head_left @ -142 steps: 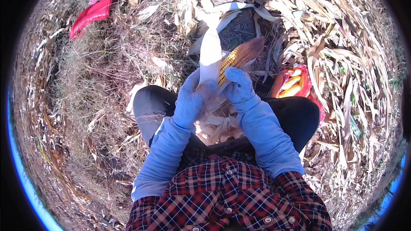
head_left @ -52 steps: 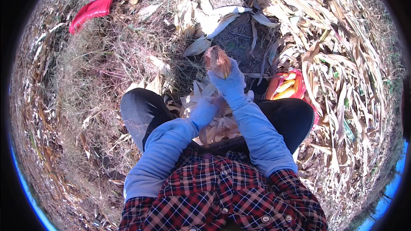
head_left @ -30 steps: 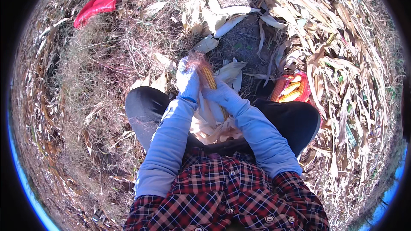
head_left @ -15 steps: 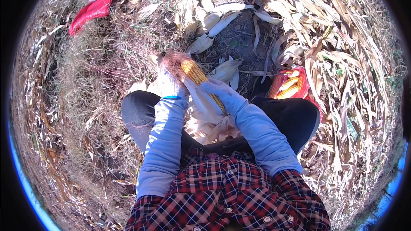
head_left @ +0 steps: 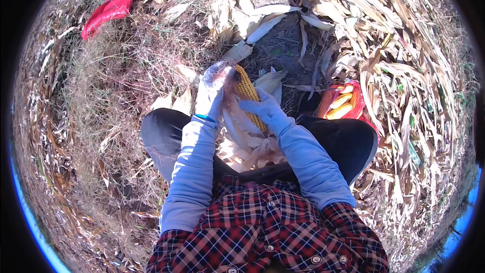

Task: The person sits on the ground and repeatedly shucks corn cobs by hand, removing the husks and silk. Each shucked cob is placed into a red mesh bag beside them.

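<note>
A yellow ear of corn (head_left: 246, 87) stands tilted between my white-gloved hands, its kernels bare. My right hand (head_left: 268, 111) is wrapped round its lower half. On the left of its upper end, my left hand (head_left: 211, 88) is closed on reddish-brown corn silk (head_left: 230, 78), wisps of which spread over the glove. Pale husk (head_left: 235, 119) hangs below the ear between the hands. More peeled husks (head_left: 247, 149) are heaped in front of my body, between my bent legs.
Beyond my right knee, a red mesh bag (head_left: 357, 102) holds several yellow ears. A red sack (head_left: 113, 12) lies on dry grass at the far left. Loose husks (head_left: 262, 23) lie ahead, and dry corn stalks (head_left: 404, 76) cover the right side.
My left hand has turned upward and drawn the silk off the ear's tip toward the left. The ear has tipped more upright, and my right hand still grips it.
</note>
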Demonstrator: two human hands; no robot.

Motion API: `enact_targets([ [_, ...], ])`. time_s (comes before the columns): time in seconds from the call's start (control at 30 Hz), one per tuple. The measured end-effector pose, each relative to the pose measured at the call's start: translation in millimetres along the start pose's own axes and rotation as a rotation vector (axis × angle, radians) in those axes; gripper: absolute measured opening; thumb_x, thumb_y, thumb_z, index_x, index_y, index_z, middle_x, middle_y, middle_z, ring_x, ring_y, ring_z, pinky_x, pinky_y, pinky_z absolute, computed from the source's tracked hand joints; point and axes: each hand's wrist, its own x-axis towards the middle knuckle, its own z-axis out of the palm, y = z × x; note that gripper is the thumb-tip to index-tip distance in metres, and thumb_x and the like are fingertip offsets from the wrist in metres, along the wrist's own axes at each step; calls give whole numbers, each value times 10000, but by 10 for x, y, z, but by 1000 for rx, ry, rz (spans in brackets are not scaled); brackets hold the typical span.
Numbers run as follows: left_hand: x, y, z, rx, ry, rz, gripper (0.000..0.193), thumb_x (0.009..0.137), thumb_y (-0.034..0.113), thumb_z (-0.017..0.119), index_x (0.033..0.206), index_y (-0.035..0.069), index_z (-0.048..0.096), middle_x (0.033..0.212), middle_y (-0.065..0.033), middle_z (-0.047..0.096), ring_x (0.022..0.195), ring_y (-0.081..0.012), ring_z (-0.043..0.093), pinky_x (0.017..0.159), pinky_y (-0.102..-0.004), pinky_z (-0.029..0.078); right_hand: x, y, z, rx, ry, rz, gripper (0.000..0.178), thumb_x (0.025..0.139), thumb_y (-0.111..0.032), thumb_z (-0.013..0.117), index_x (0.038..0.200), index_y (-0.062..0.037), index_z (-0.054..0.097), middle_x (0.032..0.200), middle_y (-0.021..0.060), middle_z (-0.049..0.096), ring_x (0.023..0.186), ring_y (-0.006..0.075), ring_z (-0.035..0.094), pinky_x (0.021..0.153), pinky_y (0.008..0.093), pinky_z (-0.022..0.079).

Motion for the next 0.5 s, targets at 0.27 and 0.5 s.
enact_targets([
  [0.27, -407, 50, 369, 286, -420, -308, 474, 915, 81, 727, 1362, -18, 601, 1178, -81, 702, 1076, -145, 639, 964, -307, 523, 0, -395, -108, 377, 296, -92, 329, 935, -209, 774, 1179, -66, 608, 874, 41, 642, 694, 155, 641, 598, 298, 553],
  [0.5, -423, -138, 416, 521, -456, -587, 417, 991, 221, 654, 1353, 15, 631, 1149, -90, 710, 1040, -123, 637, 901, -288, 521, 47, -334, -181, 357, 442, -206, 359, 945, -238, 763, 1167, -82, 529, 830, 53, 607, 662, 186, 641, 578, 358, 578],
])
